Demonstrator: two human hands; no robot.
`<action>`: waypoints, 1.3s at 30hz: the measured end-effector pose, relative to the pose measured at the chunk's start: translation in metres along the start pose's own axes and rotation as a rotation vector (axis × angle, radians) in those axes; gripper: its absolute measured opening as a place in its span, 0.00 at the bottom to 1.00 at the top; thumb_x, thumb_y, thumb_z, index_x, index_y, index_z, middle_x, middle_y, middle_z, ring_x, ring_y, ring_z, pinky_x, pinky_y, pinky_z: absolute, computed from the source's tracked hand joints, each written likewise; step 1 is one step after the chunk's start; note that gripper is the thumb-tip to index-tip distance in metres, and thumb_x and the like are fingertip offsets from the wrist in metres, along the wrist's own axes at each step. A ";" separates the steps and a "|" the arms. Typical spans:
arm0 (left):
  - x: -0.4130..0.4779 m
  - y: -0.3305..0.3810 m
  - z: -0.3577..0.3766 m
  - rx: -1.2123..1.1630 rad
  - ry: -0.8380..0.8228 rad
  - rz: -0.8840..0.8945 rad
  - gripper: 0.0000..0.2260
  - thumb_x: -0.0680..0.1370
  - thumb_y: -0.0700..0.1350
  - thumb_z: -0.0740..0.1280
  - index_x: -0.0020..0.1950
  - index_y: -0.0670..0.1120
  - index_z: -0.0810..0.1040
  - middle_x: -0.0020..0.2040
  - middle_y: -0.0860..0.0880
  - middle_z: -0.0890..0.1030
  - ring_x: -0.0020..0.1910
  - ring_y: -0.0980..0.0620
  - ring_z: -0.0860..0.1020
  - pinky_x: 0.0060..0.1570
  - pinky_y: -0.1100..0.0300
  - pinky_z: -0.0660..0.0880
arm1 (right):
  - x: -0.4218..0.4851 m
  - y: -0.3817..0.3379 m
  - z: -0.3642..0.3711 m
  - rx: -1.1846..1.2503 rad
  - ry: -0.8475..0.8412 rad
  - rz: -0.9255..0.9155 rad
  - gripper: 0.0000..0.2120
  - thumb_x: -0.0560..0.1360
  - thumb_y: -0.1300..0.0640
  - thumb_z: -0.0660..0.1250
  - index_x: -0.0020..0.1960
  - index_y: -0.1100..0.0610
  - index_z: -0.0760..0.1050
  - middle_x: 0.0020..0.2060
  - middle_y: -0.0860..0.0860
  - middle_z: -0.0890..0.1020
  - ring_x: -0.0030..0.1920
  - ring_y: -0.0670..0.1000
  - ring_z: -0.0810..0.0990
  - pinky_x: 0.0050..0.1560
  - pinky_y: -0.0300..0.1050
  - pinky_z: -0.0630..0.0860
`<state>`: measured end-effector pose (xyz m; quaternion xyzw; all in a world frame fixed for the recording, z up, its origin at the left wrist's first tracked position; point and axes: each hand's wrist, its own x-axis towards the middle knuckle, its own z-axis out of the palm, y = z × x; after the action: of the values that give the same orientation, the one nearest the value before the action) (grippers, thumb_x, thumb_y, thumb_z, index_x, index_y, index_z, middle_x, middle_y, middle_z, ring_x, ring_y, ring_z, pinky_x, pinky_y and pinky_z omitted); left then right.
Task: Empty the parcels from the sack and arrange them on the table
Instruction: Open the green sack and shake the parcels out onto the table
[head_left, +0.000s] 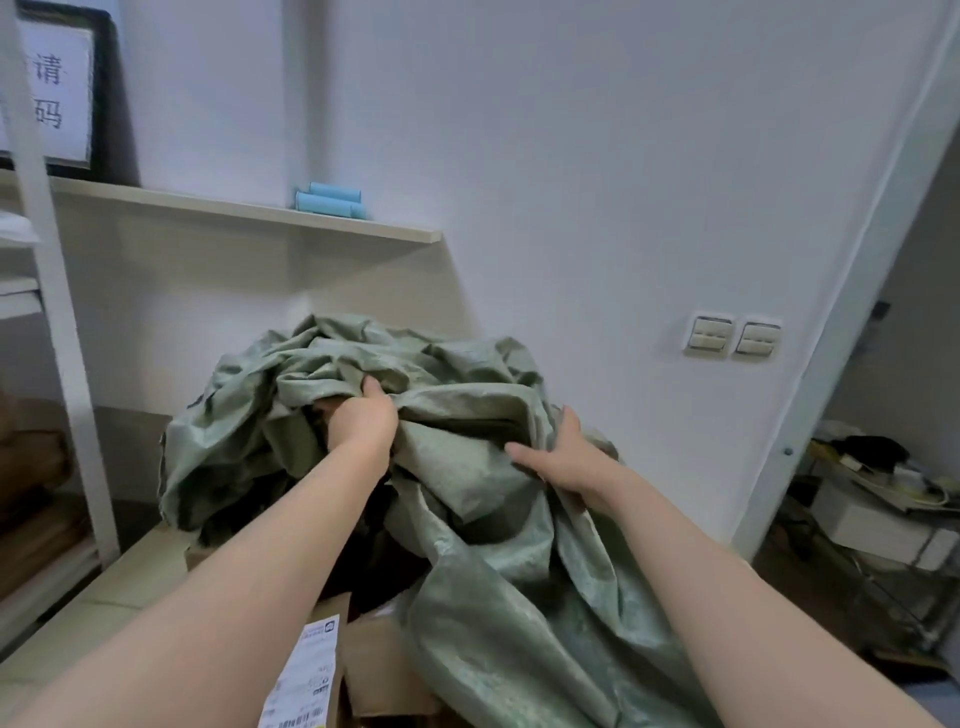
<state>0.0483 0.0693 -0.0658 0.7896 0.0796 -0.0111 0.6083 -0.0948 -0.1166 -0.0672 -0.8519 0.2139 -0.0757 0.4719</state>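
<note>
Left hand (361, 415) and right hand (563, 457) each clutch the one green woven sack (467, 519), centre; two cardboard parcels (376, 667) at bottom edge; table (130, 587) lower left.

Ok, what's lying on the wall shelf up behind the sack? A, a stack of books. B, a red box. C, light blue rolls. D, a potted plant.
C: light blue rolls lie on the shelf, above and behind the green sack.
</note>
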 end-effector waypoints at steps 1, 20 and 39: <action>0.002 -0.005 -0.003 -0.008 0.038 0.004 0.33 0.81 0.62 0.49 0.71 0.35 0.67 0.68 0.38 0.71 0.64 0.38 0.72 0.65 0.50 0.70 | -0.001 0.008 0.001 -0.043 -0.044 0.005 0.59 0.68 0.39 0.75 0.79 0.51 0.35 0.78 0.52 0.57 0.74 0.55 0.63 0.73 0.52 0.64; -0.042 -0.031 0.005 0.541 0.336 -0.062 0.40 0.74 0.59 0.69 0.77 0.40 0.56 0.78 0.39 0.50 0.75 0.38 0.54 0.72 0.36 0.51 | -0.020 0.091 -0.009 -0.907 -0.184 0.464 0.61 0.63 0.36 0.76 0.79 0.59 0.42 0.76 0.57 0.61 0.73 0.61 0.64 0.71 0.57 0.65; -0.149 -0.102 0.082 1.772 -0.709 0.819 0.63 0.65 0.64 0.76 0.74 0.55 0.24 0.79 0.41 0.47 0.77 0.35 0.48 0.63 0.21 0.39 | -0.045 0.188 -0.015 -0.703 0.039 0.520 0.35 0.69 0.52 0.71 0.72 0.63 0.65 0.63 0.59 0.78 0.59 0.60 0.79 0.59 0.51 0.76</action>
<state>-0.1063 -0.0016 -0.1677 0.8716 -0.4152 -0.0897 -0.2446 -0.1954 -0.1951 -0.2131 -0.8769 0.4432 0.1070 0.1525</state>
